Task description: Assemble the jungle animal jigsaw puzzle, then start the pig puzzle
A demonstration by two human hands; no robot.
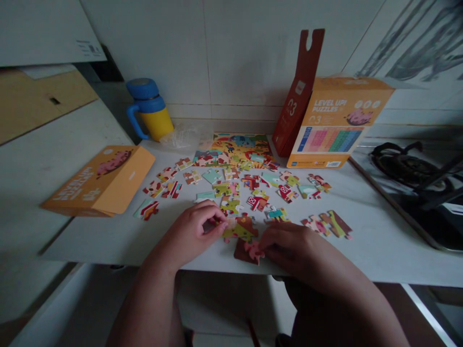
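Near the front edge of the counter, my right hand (289, 243) has its fingers closed at the right side of a brown puzzle piece with a pink shape (246, 251). Just beyond that lies a cluster of green and brown puzzle pieces (240, 227). My left hand (202, 224) is at the cluster's left edge, thumb and forefinger pinched together; whether a piece is between them is hidden. Several loose pieces spread behind both hands, among them a red barn piece (258, 201) and a green piece (230, 206). To the right of my right hand lie joined pink, brown and green pieces (327, 224).
A colourful picture sheet (242, 144) lies at the back, partly under pieces. An orange box (101, 183) lies at left; another puzzle box (336, 123) stands open at right. A blue and yellow jug (154, 113), clear plastic (186, 137) and a gas stove (415, 188) flank the counter (379, 241).
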